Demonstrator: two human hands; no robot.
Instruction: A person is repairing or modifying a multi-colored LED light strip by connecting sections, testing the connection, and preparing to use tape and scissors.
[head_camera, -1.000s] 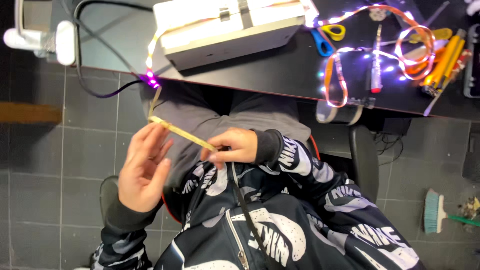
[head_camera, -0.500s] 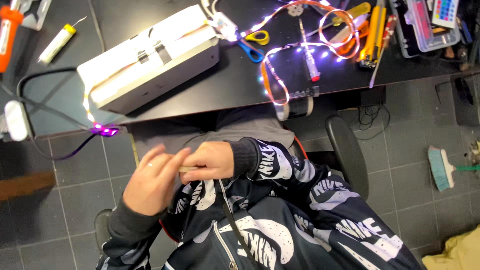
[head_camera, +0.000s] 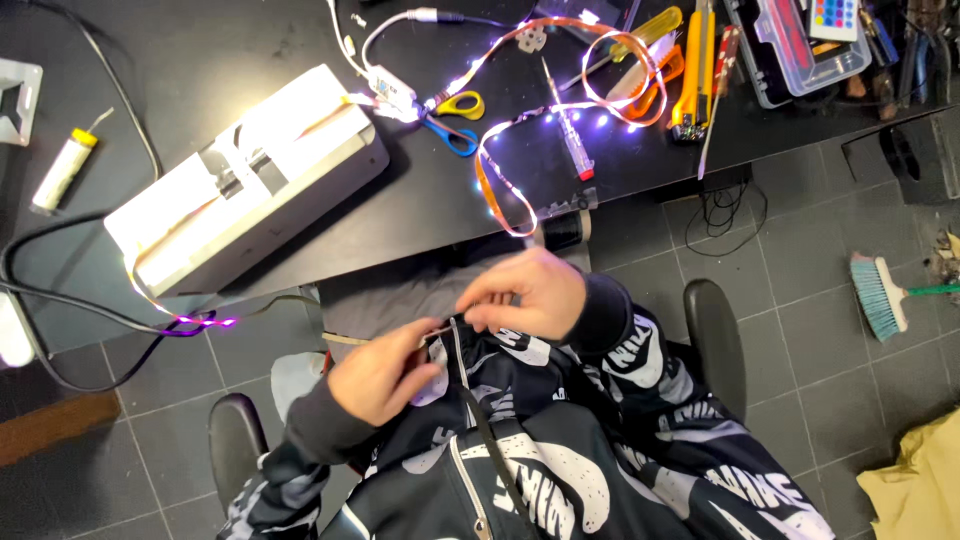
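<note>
While both hands pinch together over the lap, below the bench's (head_camera: 300, 40) near edge, the left hand (head_camera: 385, 378) and right hand (head_camera: 525, 293) close their fingertips on a thin tan strip (head_camera: 352, 340). It is narrow, flat and pale, its free end poking left past the left hand. On the bench, a lit light strip (head_camera: 520, 120) loops beside a white box (head_camera: 245, 175) and scissors (head_camera: 455, 115).

Whatever my left hand (head_camera: 385, 375) and right hand (head_camera: 525, 295) pinch between them is hidden by my fingers; only a tan strip end (head_camera: 345, 340) pokes out left; the plastic organiser box (head_camera: 800, 50) runs off the top edge; the yellow cloth (head_camera: 915, 485) is cut by the corner.
</note>
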